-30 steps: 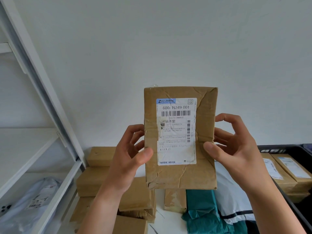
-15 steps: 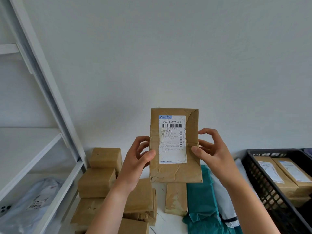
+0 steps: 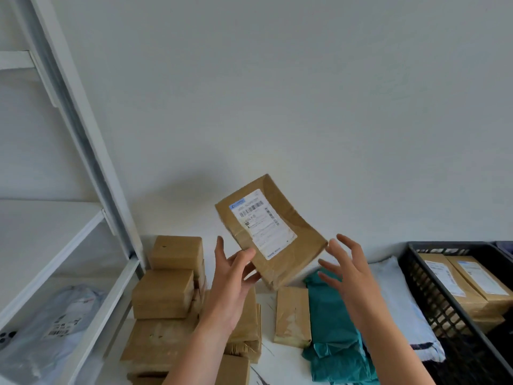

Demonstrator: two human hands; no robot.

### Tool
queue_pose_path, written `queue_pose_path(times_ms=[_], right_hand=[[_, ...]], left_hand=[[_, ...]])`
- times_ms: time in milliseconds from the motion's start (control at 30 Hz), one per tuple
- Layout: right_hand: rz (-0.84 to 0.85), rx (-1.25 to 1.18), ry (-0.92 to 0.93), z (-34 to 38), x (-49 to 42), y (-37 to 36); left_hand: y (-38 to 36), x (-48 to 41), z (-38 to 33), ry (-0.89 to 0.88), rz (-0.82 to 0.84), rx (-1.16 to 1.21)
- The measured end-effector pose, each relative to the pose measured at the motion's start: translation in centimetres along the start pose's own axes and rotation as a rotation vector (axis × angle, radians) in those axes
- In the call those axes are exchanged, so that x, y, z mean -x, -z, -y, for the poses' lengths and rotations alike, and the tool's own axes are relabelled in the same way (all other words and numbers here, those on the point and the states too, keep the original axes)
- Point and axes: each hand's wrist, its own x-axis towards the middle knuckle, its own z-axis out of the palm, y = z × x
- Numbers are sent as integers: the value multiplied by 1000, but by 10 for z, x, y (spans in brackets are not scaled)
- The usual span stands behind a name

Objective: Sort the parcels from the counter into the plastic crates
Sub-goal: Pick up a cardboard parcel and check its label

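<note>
a: largest items first, please
b: item 1, white shelving unit [image 3: 83,168], left side of the frame. a grey mailer bag [image 3: 52,326] lies on its lower shelf at lower left. item 2, black plastic crate [image 3: 416,276], right edge. two labelled brown boxes [image 3: 472,284] lie side by side inside it
a: and the counter?
b: item 3, white counter [image 3: 268,304], lower centre. on it: a stack of brown parcels [image 3: 163,293] at lower left, beside the shelving; a teal bag [image 3: 333,332] right of centre; a white mailer [image 3: 394,293] between the teal bag and the crate; one small brown parcel [image 3: 293,315] lying flat just left of the teal bag
a: the piece in hand?
b: item 4, flat brown parcel [image 3: 305,245], centre of the frame, held in the air above the counter, tilted with its top leaning left. its white shipping label [image 3: 262,223] faces the camera, print too blurred to read
a: hands?
b: left hand [image 3: 231,287] grips the parcel's lower left corner, thumb on the front face, fingers behind it. right hand [image 3: 347,273] is spread wide and holds nothing. it sits just beside the parcel's lower right corner; whether a fingertip touches it cannot be told
</note>
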Motion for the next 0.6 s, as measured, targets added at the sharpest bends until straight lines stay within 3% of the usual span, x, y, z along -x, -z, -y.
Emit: queue_pose_path(times_ms=[133,267,433,600], right_hand=[[57,-19,-135,-19,16,-16],[-23,-31,-132,-31,25,-12],[-104,-14,-159,-34,39,27],[-142,-42,-175,-31,59,84]], left_hand=[[-3,10,25,70,-12,101],[-6,17,50,125,-4,46],[-1,13,61,163,-101,59],[-39,20,69,144,-27,-47]])
